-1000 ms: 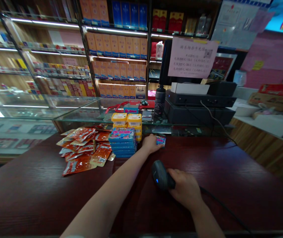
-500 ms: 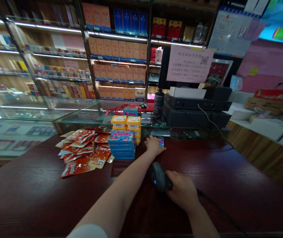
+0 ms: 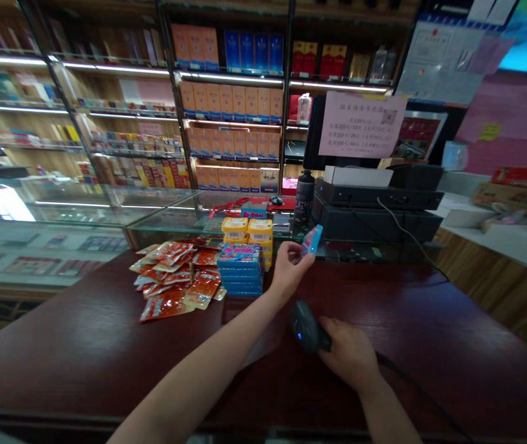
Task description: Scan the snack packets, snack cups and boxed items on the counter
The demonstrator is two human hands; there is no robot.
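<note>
My left hand point(image 3: 290, 266) is raised a little above the dark red counter point(image 3: 82, 351) and pinches a small blue and pink packet point(image 3: 312, 240), tilted on edge. My right hand point(image 3: 350, 356) rests on the counter, wrapped round the handle of a black barcode scanner point(image 3: 306, 327) with a blue light; its cable point(image 3: 429, 401) trails off to the right. Left of the lifted packet stands a stack of blue packets point(image 3: 241, 270), with yellow tubs point(image 3: 248, 231) behind it.
Several orange-red snack sachets point(image 3: 175, 277) lie spread left of the blue stack. A glass display case point(image 3: 161, 213) runs behind the counter, bearing a black register and printer point(image 3: 374, 206) and a dark bottle point(image 3: 304, 196). Shelves of boxed goods point(image 3: 230, 123) fill the back wall.
My left hand has lifted the small packet off the counter and tilted it up. The right hand and scanner have hardly moved. The view has shifted slightly.
</note>
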